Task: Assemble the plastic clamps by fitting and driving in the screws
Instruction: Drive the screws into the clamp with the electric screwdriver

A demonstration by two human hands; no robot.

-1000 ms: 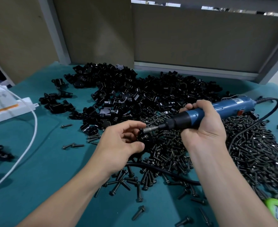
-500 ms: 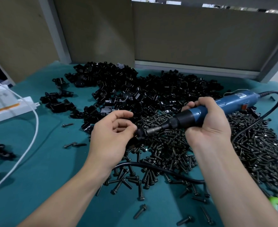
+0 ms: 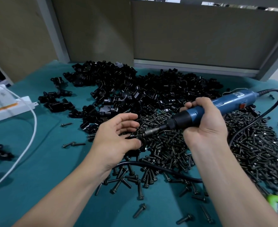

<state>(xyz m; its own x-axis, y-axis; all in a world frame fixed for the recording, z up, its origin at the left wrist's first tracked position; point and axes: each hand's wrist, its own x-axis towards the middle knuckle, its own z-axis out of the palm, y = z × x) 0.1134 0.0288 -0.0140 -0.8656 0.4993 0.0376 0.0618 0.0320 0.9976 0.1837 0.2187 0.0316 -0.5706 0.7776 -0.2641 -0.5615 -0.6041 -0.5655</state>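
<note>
The left grip (image 3: 117, 138) pinches a small black part (image 3: 137, 137) between thumb and lower fingers, the upper fingers loosely curled above it. Whether the part is a clamp or a screw cannot be told. The right grip (image 3: 205, 122) is wrapped firmly round the blue electric screwdriver (image 3: 230, 102), at 3 o'clock from the left grip. The tool's long axis runs from 2 o'clock at its corded end down to 8 o'clock, and its metal bit (image 3: 151, 131) points toward 8 o'clock, its tip meeting the pinched part.

Under and around both grips lies a heap of black screws (image 3: 258, 145), spreading to 4 o'clock on the teal surface (image 3: 44, 169). A pile of black plastic clamps (image 3: 151, 90) sits at 12 o'clock. The tool's black cord (image 3: 159, 167) loops past at 6 o'clock. At 9 o'clock, a white cable (image 3: 33, 128) curves beside a white power strip (image 3: 7, 108).
</note>
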